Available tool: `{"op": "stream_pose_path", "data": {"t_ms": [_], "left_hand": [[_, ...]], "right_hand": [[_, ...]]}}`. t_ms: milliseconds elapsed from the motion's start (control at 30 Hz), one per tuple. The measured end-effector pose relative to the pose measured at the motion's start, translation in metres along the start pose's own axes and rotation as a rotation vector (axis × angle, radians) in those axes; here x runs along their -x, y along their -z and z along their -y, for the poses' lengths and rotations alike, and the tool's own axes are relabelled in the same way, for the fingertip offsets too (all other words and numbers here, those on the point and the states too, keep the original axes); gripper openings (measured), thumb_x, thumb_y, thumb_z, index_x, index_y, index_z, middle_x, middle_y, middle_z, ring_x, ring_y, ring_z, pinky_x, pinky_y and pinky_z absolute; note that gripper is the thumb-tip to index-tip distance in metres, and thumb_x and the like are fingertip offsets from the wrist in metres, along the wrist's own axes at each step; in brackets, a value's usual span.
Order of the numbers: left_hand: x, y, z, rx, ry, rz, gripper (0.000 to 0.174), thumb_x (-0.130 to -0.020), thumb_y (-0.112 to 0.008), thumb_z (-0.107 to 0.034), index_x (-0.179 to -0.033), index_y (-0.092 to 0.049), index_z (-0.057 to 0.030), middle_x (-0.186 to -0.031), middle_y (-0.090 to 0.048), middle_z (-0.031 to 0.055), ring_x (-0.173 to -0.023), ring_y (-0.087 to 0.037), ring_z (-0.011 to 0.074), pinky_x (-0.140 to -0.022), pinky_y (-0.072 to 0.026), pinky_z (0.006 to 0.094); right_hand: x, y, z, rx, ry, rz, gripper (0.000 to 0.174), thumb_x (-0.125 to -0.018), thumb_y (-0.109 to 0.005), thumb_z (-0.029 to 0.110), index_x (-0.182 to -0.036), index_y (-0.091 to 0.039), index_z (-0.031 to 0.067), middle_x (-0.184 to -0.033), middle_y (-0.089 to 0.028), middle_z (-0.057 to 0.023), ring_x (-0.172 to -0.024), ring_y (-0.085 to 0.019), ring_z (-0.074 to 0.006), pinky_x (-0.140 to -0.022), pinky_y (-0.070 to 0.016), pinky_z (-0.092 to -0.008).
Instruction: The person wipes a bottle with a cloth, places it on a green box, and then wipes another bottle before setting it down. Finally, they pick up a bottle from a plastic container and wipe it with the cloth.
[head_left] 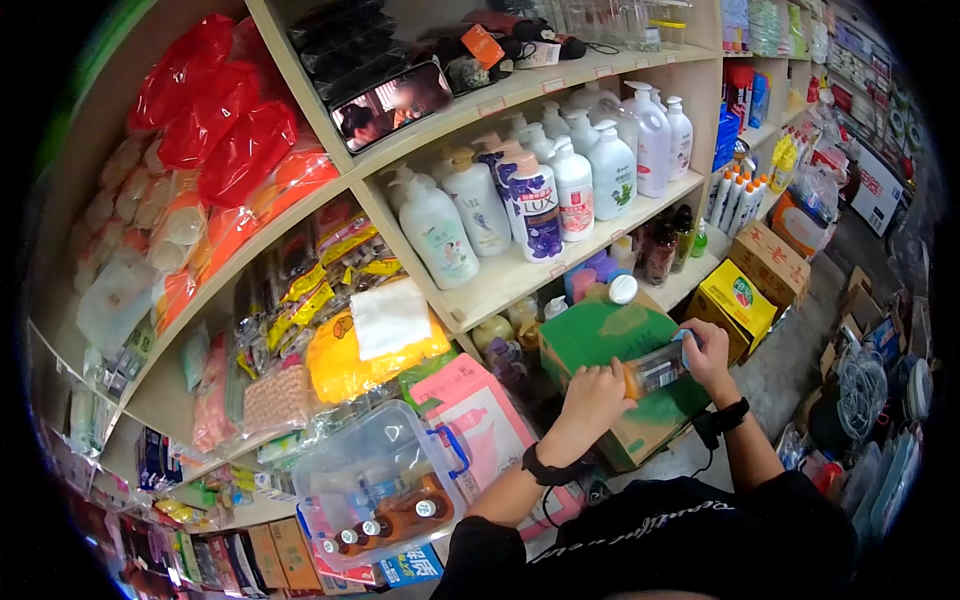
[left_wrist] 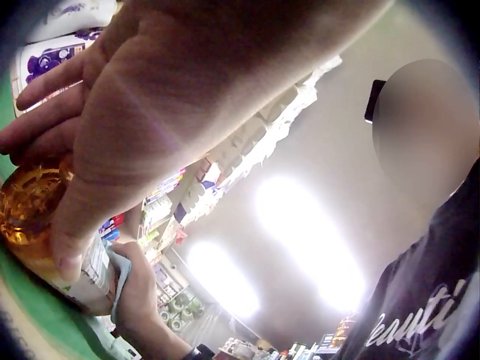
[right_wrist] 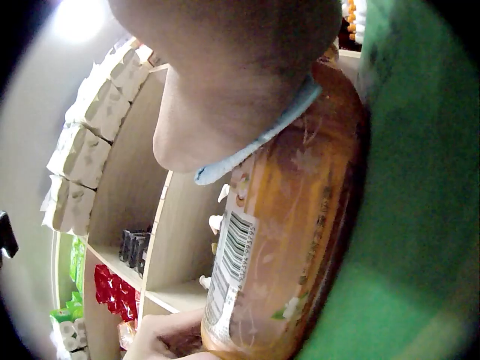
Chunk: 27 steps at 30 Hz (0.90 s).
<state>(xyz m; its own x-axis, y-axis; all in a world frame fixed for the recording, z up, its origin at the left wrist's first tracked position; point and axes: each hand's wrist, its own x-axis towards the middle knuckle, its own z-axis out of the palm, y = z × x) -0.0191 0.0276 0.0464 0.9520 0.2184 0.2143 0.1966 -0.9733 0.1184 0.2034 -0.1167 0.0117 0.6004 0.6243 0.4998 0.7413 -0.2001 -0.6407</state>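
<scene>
An amber bottle (head_left: pixel 655 372) with a printed label lies sideways across the top of a green carton (head_left: pixel 600 345). My left hand (head_left: pixel 597 405) grips it near the base, and the thumb presses on its side in the left wrist view. At the other end, my right hand (head_left: pixel 708 355) holds a light blue cloth (right_wrist: pixel 259 142) against the bottle's shoulder. The barcode label (right_wrist: pixel 234 247) shows in the right wrist view. The bottle's neck is hidden behind the right hand and cloth.
A clear plastic tub (head_left: pixel 385 425) with several brown bottles (head_left: pixel 425 507) stands left of the carton. Pump bottles (head_left: pixel 536 205) line the shelf ahead. A phone (head_left: pixel 392 105) leans on the upper shelf. A yellow box (head_left: pixel 735 300) sits beyond the carton, at right.
</scene>
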Motion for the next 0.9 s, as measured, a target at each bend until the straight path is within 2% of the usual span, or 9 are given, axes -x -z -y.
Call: {"op": "stream_pose_path", "data": {"t_ms": [133,200,433,500,533,633,733,833,900], "left_hand": [[0.0002,-0.0021,-0.0004,-0.014,-0.017,-0.033,0.085,-0.080,-0.079,-0.057,-0.131,-0.064,0.0086,-0.089,-0.074,0.0149,-0.086,-0.072,0.0286,-0.082,-0.0551,0.0384],[0.0007,-0.0014,-0.0016,-0.019,0.001,-0.055,0.084,-0.075,-0.086,-0.052,-0.129,-0.065,0.0091,-0.088,-0.075,0.0119,-0.086,-0.073,0.0249,-0.081,-0.0532,0.0362],[-0.0001,0.0005,-0.0011,-0.021,0.003,-0.049,0.083,-0.076,-0.085,-0.052,-0.129,-0.065,0.0092,-0.088,-0.074,0.0122,-0.085,-0.073,0.0248,-0.081,-0.0531,0.0366],[-0.0003,-0.0040,0.0006,-0.014,-0.007,-0.036,0.083,-0.076,-0.086,-0.052,-0.129,-0.065,0.0096,-0.087,-0.074,0.0122,-0.085,-0.073,0.0246,-0.080,-0.0532,0.0365],[-0.0006,-0.0046,0.0008,-0.015,-0.005,-0.036,0.083,-0.076,-0.086,-0.052,-0.129,-0.065,0.0096,-0.087,-0.074,0.0122,-0.085,-0.073,0.0246,-0.080,-0.0532,0.0365],[0.0011,-0.0066,0.0020,-0.009,-0.012,-0.059,0.083,-0.076,-0.085,-0.052,-0.129,-0.065,0.0099,-0.085,-0.074,0.0121,-0.085,-0.073,0.0248,-0.081,-0.0534,0.0362],[0.0010,-0.0049,0.0024,0.014,-0.029,-0.041,0.084,-0.080,-0.080,-0.056,-0.131,-0.063,0.0089,-0.089,-0.074,0.0159,-0.087,-0.073,0.0293,-0.083,-0.0546,0.0380],[-0.0004,-0.0011,0.0001,0.000,-0.012,-0.007,0.084,-0.080,-0.080,-0.055,-0.131,-0.064,0.0088,-0.087,-0.073,0.0151,-0.086,-0.072,0.0289,-0.082,-0.0544,0.0381],[0.0000,-0.0025,0.0009,-0.006,-0.016,-0.025,0.084,-0.079,-0.080,-0.056,-0.131,-0.064,0.0085,-0.086,-0.073,0.0145,-0.085,-0.072,0.0287,-0.082,-0.0544,0.0385]], "right_hand": [[-0.0016,-0.0005,-0.0015,-0.019,-0.002,-0.003,0.018,-0.088,-0.061,0.020,-0.089,-0.073,0.0051,-0.079,-0.070,-0.0169,-0.075,-0.068,-0.0380,-0.073,-0.0532,-0.0456],[-0.0016,-0.0009,-0.0023,-0.021,-0.044,0.016,0.019,-0.088,-0.062,0.021,-0.090,-0.073,0.0051,-0.078,-0.069,-0.0173,-0.073,-0.067,-0.0381,-0.071,-0.0531,-0.0449],[-0.0028,-0.0011,-0.0030,-0.012,-0.026,0.020,0.022,-0.088,-0.061,0.023,-0.090,-0.074,0.0046,-0.077,-0.069,-0.0184,-0.072,-0.067,-0.0379,-0.070,-0.0529,-0.0440],[-0.0037,-0.0008,-0.0025,0.015,0.016,0.002,0.019,-0.089,-0.060,0.017,-0.088,-0.072,0.0020,-0.074,-0.070,-0.0155,-0.068,-0.071,-0.0306,-0.066,-0.0534,-0.0385],[-0.0038,-0.0010,-0.0027,0.014,0.017,0.002,0.019,-0.089,-0.060,0.017,-0.088,-0.072,0.0020,-0.074,-0.070,-0.0155,-0.068,-0.071,-0.0306,-0.066,-0.0534,-0.0385],[-0.0022,-0.0020,-0.0014,0.001,0.011,-0.009,0.020,-0.089,-0.060,0.018,-0.088,-0.071,0.0012,-0.074,-0.069,-0.0161,-0.069,-0.071,-0.0316,-0.067,-0.0532,-0.0388],[-0.0022,0.0011,0.0021,-0.019,-0.043,0.029,0.020,-0.089,-0.060,0.018,-0.089,-0.072,0.0015,-0.074,-0.069,-0.0164,-0.069,-0.070,-0.0323,-0.067,-0.0529,-0.0391],[-0.0016,-0.0006,-0.0035,0.030,0.040,-0.020,0.020,-0.089,-0.060,0.018,-0.089,-0.072,0.0019,-0.074,-0.068,-0.0166,-0.069,-0.070,-0.0322,-0.066,-0.0530,-0.0391],[-0.0012,-0.0008,-0.0042,-0.018,-0.014,0.008,0.023,-0.087,-0.061,0.023,-0.091,-0.074,0.0045,-0.079,-0.069,-0.0188,-0.075,-0.068,-0.0386,-0.072,-0.0529,-0.0462]]}}
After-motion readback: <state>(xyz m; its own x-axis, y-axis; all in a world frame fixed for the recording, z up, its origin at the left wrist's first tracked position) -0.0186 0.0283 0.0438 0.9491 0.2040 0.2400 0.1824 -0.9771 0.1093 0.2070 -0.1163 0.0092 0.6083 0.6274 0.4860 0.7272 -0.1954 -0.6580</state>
